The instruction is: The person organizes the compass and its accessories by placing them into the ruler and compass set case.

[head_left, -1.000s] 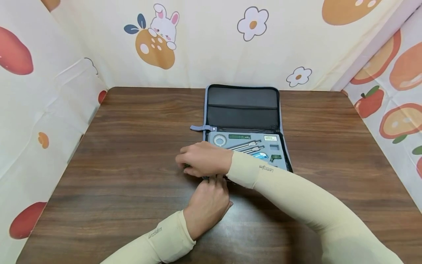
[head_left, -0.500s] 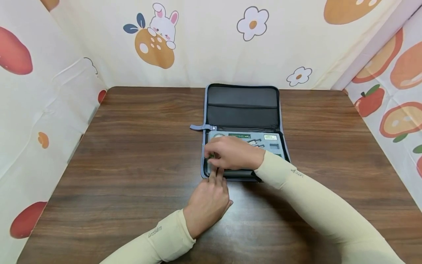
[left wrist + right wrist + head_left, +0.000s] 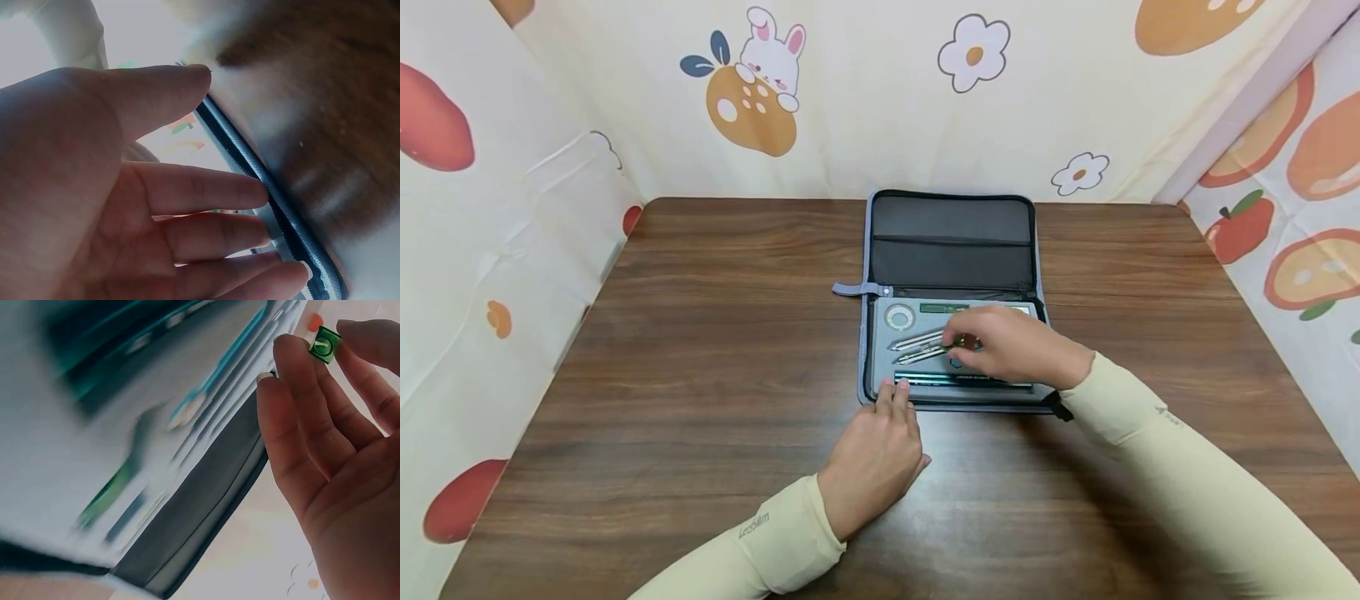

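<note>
Head view: pinching with right hand (image 3: 1015,346) over silver compasses (image 3: 919,341), inside unfolded case (image 3: 951,267), on wooden table (image 3: 715,367); resting with left hand (image 3: 876,462) at near edge, beside dark pencils (image 3: 932,379). Left wrist view: released, with straightened fingers reaching across case rim. Right wrist view: grasping small green block (image 3: 324,344) between thumb and fingertips, raised clear of case insert.

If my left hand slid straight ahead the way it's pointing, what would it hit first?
Your left hand would probably meet the long, shiny dark-green pencils first; whether it touches them now is unclear.
</note>
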Available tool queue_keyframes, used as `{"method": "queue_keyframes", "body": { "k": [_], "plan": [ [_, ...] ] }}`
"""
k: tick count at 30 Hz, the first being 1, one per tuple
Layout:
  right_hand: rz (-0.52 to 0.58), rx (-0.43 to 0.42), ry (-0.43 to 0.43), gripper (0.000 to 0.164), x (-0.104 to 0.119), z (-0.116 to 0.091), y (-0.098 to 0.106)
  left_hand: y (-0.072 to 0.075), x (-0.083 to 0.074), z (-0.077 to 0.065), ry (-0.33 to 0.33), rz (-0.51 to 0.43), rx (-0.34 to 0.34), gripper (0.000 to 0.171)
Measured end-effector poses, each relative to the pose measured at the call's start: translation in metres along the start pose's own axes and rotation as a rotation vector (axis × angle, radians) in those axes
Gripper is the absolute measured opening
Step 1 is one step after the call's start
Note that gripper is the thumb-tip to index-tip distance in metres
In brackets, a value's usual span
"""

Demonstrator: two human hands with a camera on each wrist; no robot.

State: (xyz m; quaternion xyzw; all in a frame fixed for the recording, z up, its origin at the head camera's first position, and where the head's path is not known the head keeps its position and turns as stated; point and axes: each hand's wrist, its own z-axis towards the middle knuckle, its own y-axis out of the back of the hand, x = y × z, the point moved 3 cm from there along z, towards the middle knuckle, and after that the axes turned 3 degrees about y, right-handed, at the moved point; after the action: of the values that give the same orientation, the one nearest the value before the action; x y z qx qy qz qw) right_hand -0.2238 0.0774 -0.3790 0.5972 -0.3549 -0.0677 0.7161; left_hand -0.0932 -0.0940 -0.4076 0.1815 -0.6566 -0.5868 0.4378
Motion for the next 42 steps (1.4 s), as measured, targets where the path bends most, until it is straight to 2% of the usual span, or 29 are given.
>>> {"method": "queue_keyframes", "body": {
  "k": [8, 12, 16, 24, 29, 42],
  "plan": [
    [-0.007, -0.020, -0.122, 0.009, -0.018, -0.037, 0.010, 0.000, 0.000, 0.000, 0.000, -0.017, -0.004, 0.068],
    [0.017, -0.052, -0.196, 0.018, -0.027, -0.050, 0.015, 0.000, 0.000, 0.001, 0.003, -0.018, -0.004, 0.068],
    [0.016, -0.089, -0.239, 0.025, -0.037, -0.057, 0.018, 0.000, 0.001, 0.000, 0.009, -0.026, -0.009, 0.068],
    [-0.026, -0.167, -0.271, 0.020, -0.053, -0.063, 0.019, -0.001, 0.001, 0.002, -0.002, -0.042, 0.002, 0.067],
    [-0.080, -0.172, -0.326, 0.021, -0.062, -0.067, 0.019, -0.001, 0.002, 0.002, -0.008, -0.033, 0.006, 0.067],
    [-0.132, -0.198, -0.263, 0.017, -0.066, -0.074, 0.013, -0.001, 0.002, 0.003, -0.016, -0.046, -0.004, 0.067]
  ]
}}
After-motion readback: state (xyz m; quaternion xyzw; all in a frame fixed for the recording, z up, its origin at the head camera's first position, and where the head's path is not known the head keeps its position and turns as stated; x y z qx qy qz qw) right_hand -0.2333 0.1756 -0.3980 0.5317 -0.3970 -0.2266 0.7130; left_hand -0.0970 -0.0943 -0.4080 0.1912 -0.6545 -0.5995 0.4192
